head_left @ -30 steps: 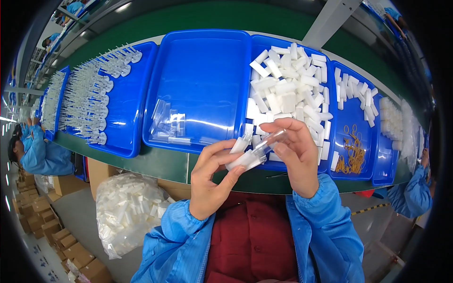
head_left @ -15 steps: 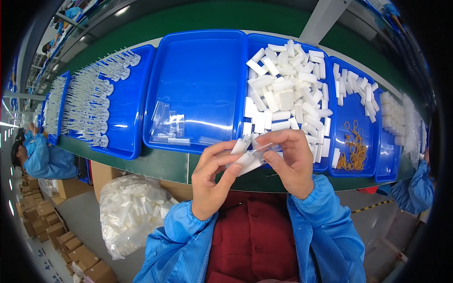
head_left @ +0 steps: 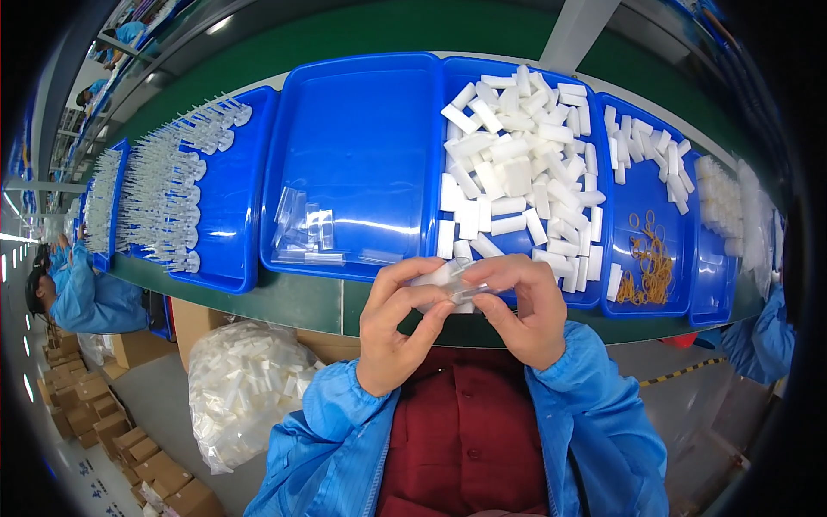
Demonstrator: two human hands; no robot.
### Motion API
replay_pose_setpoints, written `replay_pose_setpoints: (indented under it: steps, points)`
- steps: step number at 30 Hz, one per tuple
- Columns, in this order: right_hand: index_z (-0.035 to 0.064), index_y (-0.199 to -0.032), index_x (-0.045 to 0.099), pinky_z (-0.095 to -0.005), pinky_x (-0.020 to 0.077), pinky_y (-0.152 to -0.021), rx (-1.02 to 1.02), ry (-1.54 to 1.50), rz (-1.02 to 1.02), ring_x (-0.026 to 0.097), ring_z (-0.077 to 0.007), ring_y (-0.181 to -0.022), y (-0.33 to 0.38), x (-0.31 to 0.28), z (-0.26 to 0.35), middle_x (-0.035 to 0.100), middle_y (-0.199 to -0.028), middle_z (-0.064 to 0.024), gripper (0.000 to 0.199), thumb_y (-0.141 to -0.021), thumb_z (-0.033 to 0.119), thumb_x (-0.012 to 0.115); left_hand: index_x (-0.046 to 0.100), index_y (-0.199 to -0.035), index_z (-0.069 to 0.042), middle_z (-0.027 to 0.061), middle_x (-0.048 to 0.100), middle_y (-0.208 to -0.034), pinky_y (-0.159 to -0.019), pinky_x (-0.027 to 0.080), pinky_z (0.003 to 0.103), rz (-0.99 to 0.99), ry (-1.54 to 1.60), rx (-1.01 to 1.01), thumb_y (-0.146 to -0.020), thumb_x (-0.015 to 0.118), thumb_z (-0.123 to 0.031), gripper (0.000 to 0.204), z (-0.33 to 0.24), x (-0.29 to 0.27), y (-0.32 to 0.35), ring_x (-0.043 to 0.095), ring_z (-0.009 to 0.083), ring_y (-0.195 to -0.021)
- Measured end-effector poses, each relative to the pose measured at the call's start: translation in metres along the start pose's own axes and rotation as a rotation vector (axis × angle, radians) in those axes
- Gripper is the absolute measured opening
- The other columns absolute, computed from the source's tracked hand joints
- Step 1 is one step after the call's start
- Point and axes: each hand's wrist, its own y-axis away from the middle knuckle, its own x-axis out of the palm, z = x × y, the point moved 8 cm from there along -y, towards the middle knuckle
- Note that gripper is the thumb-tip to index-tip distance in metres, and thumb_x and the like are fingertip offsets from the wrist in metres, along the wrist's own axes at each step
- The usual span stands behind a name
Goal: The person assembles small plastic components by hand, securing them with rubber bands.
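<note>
Over the near edge of the bench, my left hand [head_left: 398, 320] and my right hand [head_left: 527, 308] meet in pinches. Between their fingertips is a clear plastic sleeve [head_left: 465, 280] with something white at it. Fingers cover much of it, so I cannot tell how far the white piece sits inside. Just beyond the hands, white blocks [head_left: 514, 172] are heaped in a blue tray. More clear plastic sleeves [head_left: 303, 226] lie in the near left part of the blue tray [head_left: 362, 129] to the left of that heap.
Rows of clear thin-stemmed parts [head_left: 164, 198] fill a tray at far left. At right, another tray holds yellow rubber bands [head_left: 652, 271] and white blocks. A bag of white pieces [head_left: 245, 379] stands below the bench, near cardboard boxes [head_left: 129, 439]. A co-worker [head_left: 95, 289] sits at left.
My fingers have drawn closer together around the clear sleeve, which has turned to lie more level. The view has shifted slightly.
</note>
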Motion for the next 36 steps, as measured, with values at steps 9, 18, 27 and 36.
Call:
replay_pose_setpoints:
  steps: [9,18,27,36]
  points:
    - [0.0052,-0.11,0.06,-0.032,0.0475,-0.093,0.202,0.029,0.246,0.062,-0.0192,-0.102,-0.018,-0.003,-0.004,0.066,-0.108,-0.0094,0.02,-0.092,0.009,0.068,0.073,-0.102,-0.001,0.0157,0.06,-0.123,-0.09,0.053,0.033,0.034,-0.114,0.018,-0.078,0.076,0.004,0.024,-0.004,-0.001,0.002,0.063,0.0276,-0.108]
    - [0.0045,-0.106,0.065,-0.0327,0.0479,-0.091,0.215,0.03,0.196,0.063,-0.0205,-0.101,-0.027,-0.014,-0.008,0.067,-0.104,-0.008,0.02,-0.087,0.01,0.072,0.073,-0.107,-0.002,0.0149,0.06,-0.124,-0.088,0.055,0.032,-0.019,-0.103,-0.049,-0.078,0.076,0.005,0.03,-0.008,-0.003,-0.003,0.065,0.0258,-0.106]
    - [0.0014,-0.11,0.059,-0.0336,0.0491,-0.093,0.453,-0.277,0.044,0.063,-0.0184,-0.101,-0.027,-0.021,-0.018,0.068,-0.105,-0.0107,0.026,-0.089,0.009,0.071,0.071,-0.109,0.001,0.0166,0.059,-0.123,-0.09,0.055,0.032,-0.049,0.311,-0.188,-0.081,0.072,0.008,0.03,0.002,-0.006,-0.003,0.063,0.0275,-0.112]
    - [0.0043,-0.104,0.063,-0.0378,0.0436,-0.103,0.32,-0.151,0.172,0.057,-0.0232,-0.12,-0.021,-0.005,-0.008,0.065,-0.116,-0.0154,0.025,-0.084,0.008,0.077,0.066,-0.114,0.001,0.0156,0.063,-0.115,-0.093,0.054,0.035,0.041,0.174,0.018,-0.078,0.073,0.011,0.038,0.006,-0.013,0.007,0.063,0.0304,-0.114]
